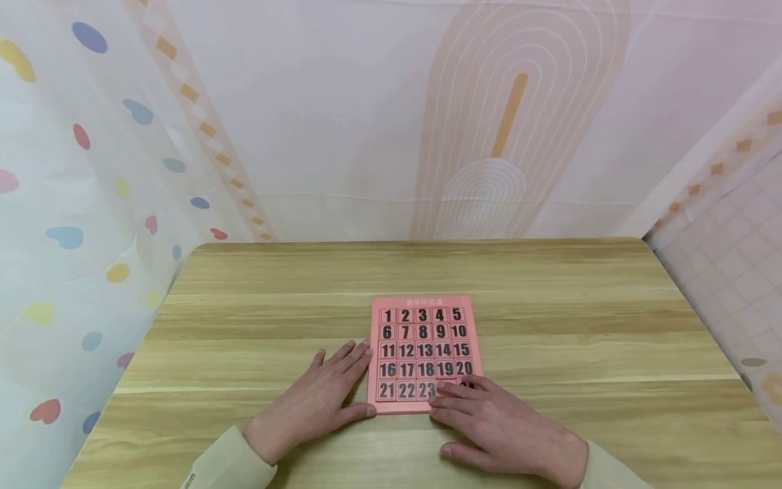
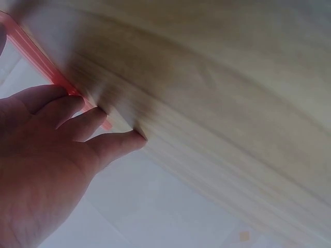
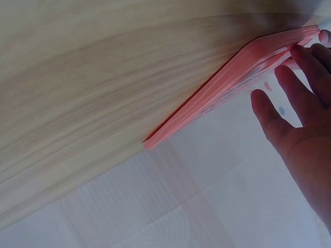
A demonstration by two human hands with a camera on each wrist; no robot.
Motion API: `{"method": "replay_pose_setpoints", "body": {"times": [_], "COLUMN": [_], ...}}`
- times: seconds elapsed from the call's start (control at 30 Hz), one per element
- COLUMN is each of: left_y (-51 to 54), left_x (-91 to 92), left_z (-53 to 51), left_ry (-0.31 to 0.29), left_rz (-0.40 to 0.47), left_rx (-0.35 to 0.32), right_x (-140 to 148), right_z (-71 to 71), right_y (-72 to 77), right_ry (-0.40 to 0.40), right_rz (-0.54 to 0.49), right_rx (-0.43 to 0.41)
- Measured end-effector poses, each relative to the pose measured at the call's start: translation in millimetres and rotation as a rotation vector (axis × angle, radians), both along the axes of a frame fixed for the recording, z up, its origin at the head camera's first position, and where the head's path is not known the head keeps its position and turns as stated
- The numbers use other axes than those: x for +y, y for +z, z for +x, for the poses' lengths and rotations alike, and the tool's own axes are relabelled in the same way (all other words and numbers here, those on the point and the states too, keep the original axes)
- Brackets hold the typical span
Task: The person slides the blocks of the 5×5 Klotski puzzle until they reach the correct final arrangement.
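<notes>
A pink number sliding puzzle point(image 1: 424, 350) lies flat on the table, its black-numbered tiles in rows from 1 at the top left. My left hand point(image 1: 320, 397) rests along the puzzle's left edge with extended fingers, the thumb by the lower left corner. Over the lower right corner reaches my right hand point(image 1: 501, 424), fingers extended, covering the spot right of tile 23 and part of tile 24. In the left wrist view, the left fingertips lie by the pink frame point(image 2: 39, 54). The right wrist view has the right hand's fingers point(image 3: 269, 116) just above the puzzle's face.
The wood-grain table point(image 1: 275, 312) spreads out on all sides of the puzzle. Behind it hangs a pale cloth backdrop point(image 1: 342, 122) with arch patterns, and on the left a cloth with coloured dots point(image 1: 65, 237).
</notes>
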State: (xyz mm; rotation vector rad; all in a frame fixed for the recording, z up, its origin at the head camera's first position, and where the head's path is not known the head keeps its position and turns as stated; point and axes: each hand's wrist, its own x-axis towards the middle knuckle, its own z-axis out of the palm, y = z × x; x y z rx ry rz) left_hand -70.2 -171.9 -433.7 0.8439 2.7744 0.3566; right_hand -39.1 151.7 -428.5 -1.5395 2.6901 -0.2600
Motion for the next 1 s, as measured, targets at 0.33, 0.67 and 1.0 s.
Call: {"method": "replay_pose_setpoints", "body": {"times": [0.33,0.67,1.0], "left_y": [0.8,1.2,1.1], "left_x": [0.3,0.5,0.4], "left_z": [-0.1,0.0,0.3], "left_ry": [0.002,0.000,-0.002], "left_rz": [0.003,0.016,0.021], "left_rx": [0.003,-0.007,0.011], "right_x": [1,19,34], "right_z": [1.5,3.2,2.9], "right_y": [0.5,0.2,-2.7], "right_ry": [-0.009,-0.032,-0.063], "right_rz": [0.001,-0.101,-0.183], "right_rx": [0.016,0.099,0.107]}}
